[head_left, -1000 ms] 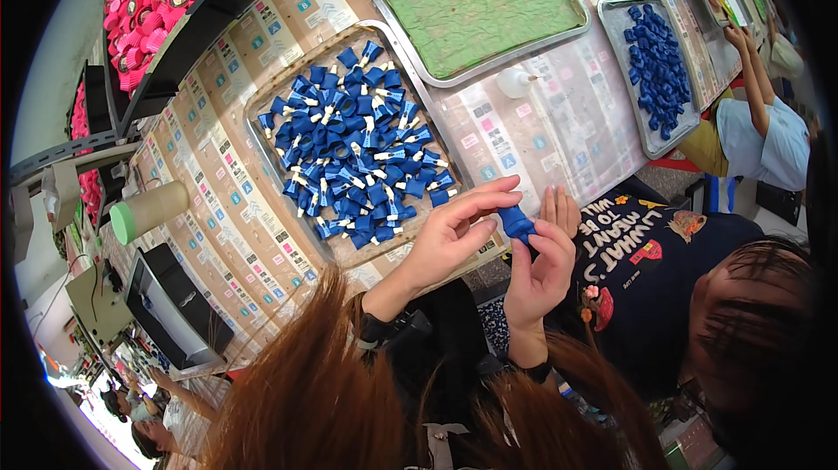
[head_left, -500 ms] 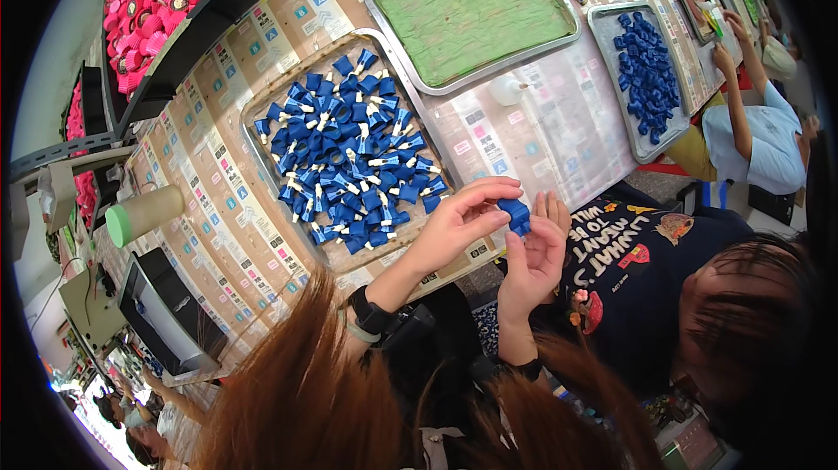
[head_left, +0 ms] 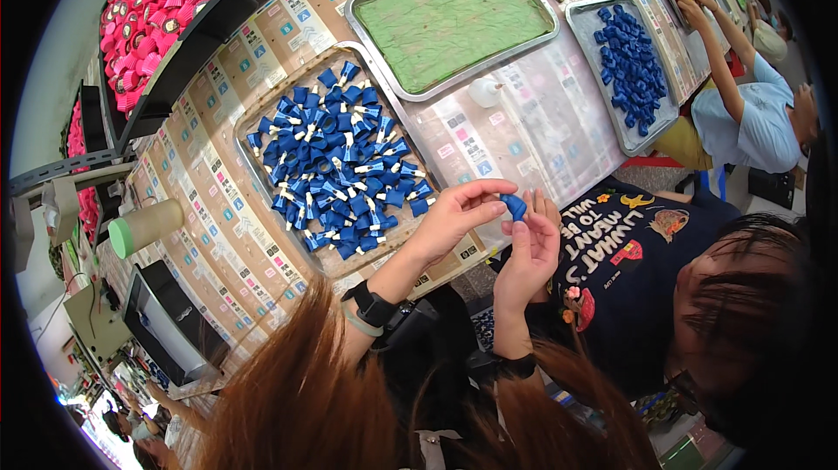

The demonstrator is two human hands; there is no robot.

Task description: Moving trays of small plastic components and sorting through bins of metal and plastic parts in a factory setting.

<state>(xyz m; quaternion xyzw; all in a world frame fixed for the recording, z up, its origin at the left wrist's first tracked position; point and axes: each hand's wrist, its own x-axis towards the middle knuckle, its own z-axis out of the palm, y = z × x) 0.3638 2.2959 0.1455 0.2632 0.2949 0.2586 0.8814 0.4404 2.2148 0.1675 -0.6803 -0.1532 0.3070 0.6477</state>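
A small blue piece, folded or ribbon-like (head_left: pixel 513 205), sits between my two hands just off the table's near edge. My left hand (head_left: pixel 456 219) pinches it from the left with thumb and fingertips. From below, the thumb and curled fingers of my right hand (head_left: pixel 526 259) close on its lower end. Part of the piece is hidden by my fingers. To the left lies a metal tray (head_left: pixel 247 175) spread with many similar blue pieces (head_left: pixel 336 195), most of them showing short white ends.
A tray with a green lining (head_left: pixel 454 20) lies beyond, beside a white bottle (head_left: pixel 485 92). Another tray of blue pieces (head_left: pixel 633 68) stands right. Close to my right hand sits a co-worker in a dark printed top (head_left: pixel 628 252). Pink cups fill a black bin (head_left: pixel 161 16).
The blue piece has turned between my fingers and now looks rounder. My hands stay close together. The whole view has shifted slightly; a far co-worker's hands have moved up.
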